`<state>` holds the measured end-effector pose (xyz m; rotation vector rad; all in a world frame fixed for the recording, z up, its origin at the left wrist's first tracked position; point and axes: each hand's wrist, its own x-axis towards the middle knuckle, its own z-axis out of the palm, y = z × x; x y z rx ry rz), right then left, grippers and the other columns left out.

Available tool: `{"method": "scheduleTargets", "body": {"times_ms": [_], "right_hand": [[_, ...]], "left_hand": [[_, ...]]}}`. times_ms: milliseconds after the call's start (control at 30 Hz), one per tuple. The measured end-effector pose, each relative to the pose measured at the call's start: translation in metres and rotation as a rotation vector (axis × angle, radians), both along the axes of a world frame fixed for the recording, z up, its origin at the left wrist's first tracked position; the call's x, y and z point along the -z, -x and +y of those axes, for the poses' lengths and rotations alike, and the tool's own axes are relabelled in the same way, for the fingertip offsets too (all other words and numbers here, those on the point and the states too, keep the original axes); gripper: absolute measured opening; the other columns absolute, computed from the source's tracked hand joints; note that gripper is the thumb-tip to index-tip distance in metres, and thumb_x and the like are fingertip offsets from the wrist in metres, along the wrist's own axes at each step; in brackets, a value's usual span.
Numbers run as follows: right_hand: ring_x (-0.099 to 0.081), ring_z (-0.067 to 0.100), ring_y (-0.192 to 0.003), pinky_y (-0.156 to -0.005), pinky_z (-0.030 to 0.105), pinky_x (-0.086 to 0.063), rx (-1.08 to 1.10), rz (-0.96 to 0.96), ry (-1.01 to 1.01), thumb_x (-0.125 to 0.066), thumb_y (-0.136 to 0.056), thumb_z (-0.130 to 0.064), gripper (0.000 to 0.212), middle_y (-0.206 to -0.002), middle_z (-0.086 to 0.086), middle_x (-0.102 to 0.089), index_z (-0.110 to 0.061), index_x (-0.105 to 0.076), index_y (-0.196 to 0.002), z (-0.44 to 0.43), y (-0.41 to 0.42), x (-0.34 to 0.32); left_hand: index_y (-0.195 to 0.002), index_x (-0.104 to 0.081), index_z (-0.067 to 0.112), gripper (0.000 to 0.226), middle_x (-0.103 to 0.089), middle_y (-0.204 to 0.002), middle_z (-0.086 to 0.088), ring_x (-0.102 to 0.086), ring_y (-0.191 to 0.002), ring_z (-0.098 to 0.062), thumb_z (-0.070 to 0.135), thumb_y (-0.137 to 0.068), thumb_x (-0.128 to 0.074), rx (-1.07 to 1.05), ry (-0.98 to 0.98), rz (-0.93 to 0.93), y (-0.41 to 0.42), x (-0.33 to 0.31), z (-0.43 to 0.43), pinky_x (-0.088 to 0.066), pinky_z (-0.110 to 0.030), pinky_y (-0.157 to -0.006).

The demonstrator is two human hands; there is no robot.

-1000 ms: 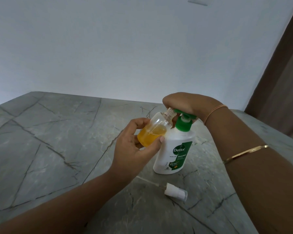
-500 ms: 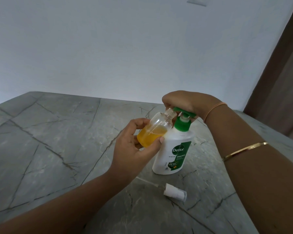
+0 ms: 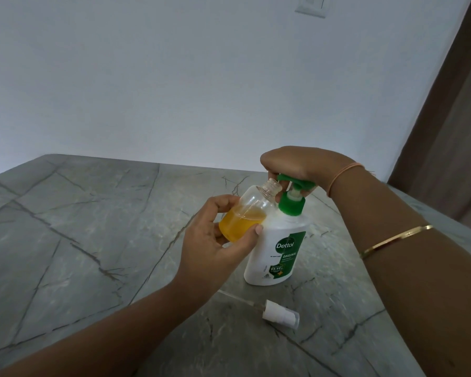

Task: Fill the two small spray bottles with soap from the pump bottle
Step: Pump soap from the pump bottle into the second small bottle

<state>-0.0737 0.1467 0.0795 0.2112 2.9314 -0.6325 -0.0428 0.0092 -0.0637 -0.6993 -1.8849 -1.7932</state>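
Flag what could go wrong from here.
1. The bottle, tilted in the left hand, has a narrow neck at the nozzle. A small misalignment could send soap down the outside.
2. The right hand grips the pump at its head, and nothing else is seen steadying it. An off-centre push might tip it.
3. The sprayer lies loose on the table below the left hand and could get knocked or roll.

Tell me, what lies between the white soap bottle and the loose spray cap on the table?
Nothing: in the head view, only bare grey table separates the pump bottle from the spray cap.
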Motion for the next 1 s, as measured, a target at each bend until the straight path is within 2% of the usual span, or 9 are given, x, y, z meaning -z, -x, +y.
{"method": "scheduleTargets", "body": {"times_ms": [67, 133, 167, 333, 400, 567, 700, 833, 1000], "right_hand": [[-0.052, 0.022, -0.064, -0.053, 0.022, -0.041, 0.004, 0.007, 0.017, -0.034, -0.083, -0.024, 0.035, -0.066, 0.006, -0.068, -0.008, -0.061, -0.067, -0.0007, -0.0002, 0.0012], [-0.048, 0.019, -0.056, -0.048, 0.020, -0.038, 0.006, 0.026, 0.025, -0.034, -0.085, -0.023, 0.029, -0.040, -0.004, -0.059, -0.010, -0.055, -0.069, -0.0032, -0.0009, 0.0027], [-0.046, 0.018, -0.053, -0.046, 0.018, -0.038, 0.009, 0.038, 0.029, -0.035, -0.086, -0.022, 0.027, -0.036, -0.006, -0.055, -0.011, -0.053, -0.070, -0.0040, -0.0011, 0.0039], [-0.044, 0.020, -0.056, -0.051, 0.023, -0.038, -0.002, 0.043, 0.059, -0.037, -0.088, -0.020, 0.028, -0.059, 0.003, -0.051, -0.012, -0.049, -0.064, -0.0056, -0.0050, 0.0087], [-0.044, 0.020, -0.057, -0.052, 0.023, -0.038, -0.002, 0.045, 0.064, -0.036, -0.088, -0.020, 0.029, -0.062, 0.003, -0.051, -0.012, -0.050, -0.064, -0.0055, -0.0051, 0.0089], [-0.046, 0.017, -0.053, -0.046, 0.019, -0.036, -0.015, 0.048, 0.031, -0.034, -0.087, -0.023, 0.031, -0.053, 0.000, -0.060, -0.010, -0.055, -0.069, -0.0044, -0.0045, 0.0022], [-0.049, 0.019, -0.058, -0.050, 0.022, -0.038, -0.019, 0.020, 0.008, -0.033, -0.086, -0.025, 0.038, -0.063, 0.004, -0.063, -0.008, -0.062, -0.069, -0.0029, -0.0025, -0.0001], [-0.049, 0.017, -0.056, -0.047, 0.019, -0.038, -0.004, 0.037, 0.031, -0.035, -0.087, -0.023, 0.028, -0.040, -0.005, -0.058, -0.010, -0.055, -0.071, -0.0044, -0.0043, 0.0015], [-0.045, 0.020, -0.057, -0.052, 0.024, -0.039, -0.005, 0.048, 0.043, -0.037, -0.087, -0.020, 0.027, -0.058, 0.002, -0.053, -0.012, -0.050, -0.064, -0.0064, -0.0065, 0.0072]], "left_hand": [[-0.103, -0.052, 0.034, 0.043, -0.062, -0.104, 0.004, -0.066, -0.087, -0.014, 0.051, -0.065, -0.065, 0.003, -0.004, -0.001, -0.0004, -0.0001, -0.0002, -0.057, -0.026, -0.066], [-0.103, -0.051, 0.034, 0.043, -0.062, -0.104, 0.005, -0.066, -0.087, -0.013, 0.051, -0.066, -0.066, 0.005, -0.005, 0.000, -0.0010, -0.0004, -0.0001, -0.057, -0.025, -0.066], [-0.103, -0.051, 0.034, 0.043, -0.062, -0.104, 0.005, -0.066, -0.087, -0.012, 0.050, -0.066, -0.066, 0.008, -0.009, 0.002, -0.0012, -0.0005, -0.0001, -0.057, -0.025, -0.066], [-0.103, -0.052, 0.033, 0.042, -0.062, -0.103, 0.005, -0.066, -0.086, -0.014, 0.049, -0.066, -0.066, 0.019, -0.022, 0.001, -0.0009, -0.0008, -0.0001, -0.056, -0.024, -0.065], [-0.103, -0.051, 0.034, 0.043, -0.061, -0.104, 0.005, -0.066, -0.087, -0.012, 0.050, -0.066, -0.066, 0.014, -0.013, 0.003, -0.0008, -0.0008, 0.0001, -0.057, -0.024, -0.065], [-0.102, -0.052, 0.034, 0.041, -0.062, -0.103, 0.006, -0.066, -0.087, -0.013, 0.050, -0.066, -0.065, 0.006, -0.007, 0.013, -0.0009, -0.0005, 0.0003, -0.056, -0.023, -0.065], [-0.102, -0.051, 0.035, 0.041, -0.061, -0.102, 0.009, -0.066, -0.086, -0.011, 0.052, -0.067, -0.064, -0.013, 0.015, 0.019, -0.0002, -0.0003, -0.0005, -0.056, -0.021, -0.064], [-0.103, -0.051, 0.034, 0.042, -0.061, -0.103, 0.006, -0.066, -0.085, -0.015, 0.051, -0.067, -0.064, -0.012, 0.009, 0.011, -0.0010, -0.0010, -0.0005, -0.056, -0.023, -0.063], [-0.102, -0.052, 0.034, 0.040, -0.062, -0.102, 0.006, -0.066, -0.084, -0.014, 0.048, -0.067, -0.066, 0.009, -0.015, 0.004, -0.0019, -0.0025, -0.0008, -0.054, -0.021, -0.062]]}}
